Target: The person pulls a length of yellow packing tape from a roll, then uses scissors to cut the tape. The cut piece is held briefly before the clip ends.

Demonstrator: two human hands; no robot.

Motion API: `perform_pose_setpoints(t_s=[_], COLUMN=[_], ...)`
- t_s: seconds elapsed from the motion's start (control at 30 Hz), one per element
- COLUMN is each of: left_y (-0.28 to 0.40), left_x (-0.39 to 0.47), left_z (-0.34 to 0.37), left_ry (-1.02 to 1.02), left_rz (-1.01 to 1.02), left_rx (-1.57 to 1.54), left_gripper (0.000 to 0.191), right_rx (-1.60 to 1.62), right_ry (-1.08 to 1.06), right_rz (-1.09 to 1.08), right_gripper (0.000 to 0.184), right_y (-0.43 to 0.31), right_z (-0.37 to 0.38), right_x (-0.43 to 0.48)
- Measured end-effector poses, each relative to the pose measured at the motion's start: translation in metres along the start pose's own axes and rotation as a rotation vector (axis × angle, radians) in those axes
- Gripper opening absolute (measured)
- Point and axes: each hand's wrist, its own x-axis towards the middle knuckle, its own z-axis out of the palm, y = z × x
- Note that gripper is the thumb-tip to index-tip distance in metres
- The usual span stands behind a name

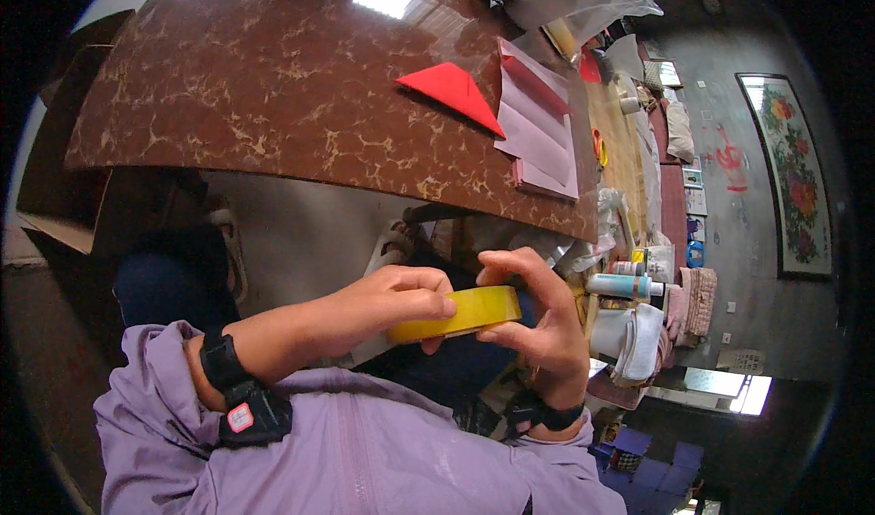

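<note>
In front of my lap I hold a roll of yellow adhesive tape (472,311), tilted with its outer band toward me. My left hand (383,310) grips the roll's left side, thumb on the band and other fingers partly hidden behind. Around the right end curves my right hand (550,317), with the thumb at the lower edge and the bent fingers near the upper edge. On the brown marbled table (273,105) beyond lies a folded red paper triangle (454,98). Beside it are folded pink paper sheets (536,129).
The table's front edge runs just beyond my hands. On the right, a wooden surface holds orange-handled scissors (600,148), a blue-white bottle (622,286) and a folded white towel (639,341). A white plastic bottle (547,1) lies at the back. A cardboard box (61,194) stands left.
</note>
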Motion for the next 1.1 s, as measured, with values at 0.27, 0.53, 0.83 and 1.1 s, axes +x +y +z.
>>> perform_pose_setpoints(t_s=[0.27,0.53,0.83,1.1], left_y=[-0.003,-0.003,-0.005,-0.010], left_x=[-0.001,-0.001,-0.003,-0.001], left_z=[-0.004,0.002,0.002,0.003], left_ry=[-0.148,-0.187,-0.202,-0.185], left_rz=[0.026,-0.025,-0.063,-0.064], left_rx=[-0.124,-0.173,-0.062,-0.047], left_gripper=[0.031,0.029,0.024,0.027], right_rx=[0.607,0.511,0.323,0.168], right_ry=[0.092,0.258,0.166,0.094], right_rz=[0.031,-0.020,-0.111,-0.127], right_gripper=[0.074,0.063,0.048,0.041], right_y=[0.055,0.044,0.024,0.012], right_z=[0.026,0.037,0.028,0.024], right_x=[-0.015,-0.018,-0.015,-0.009])
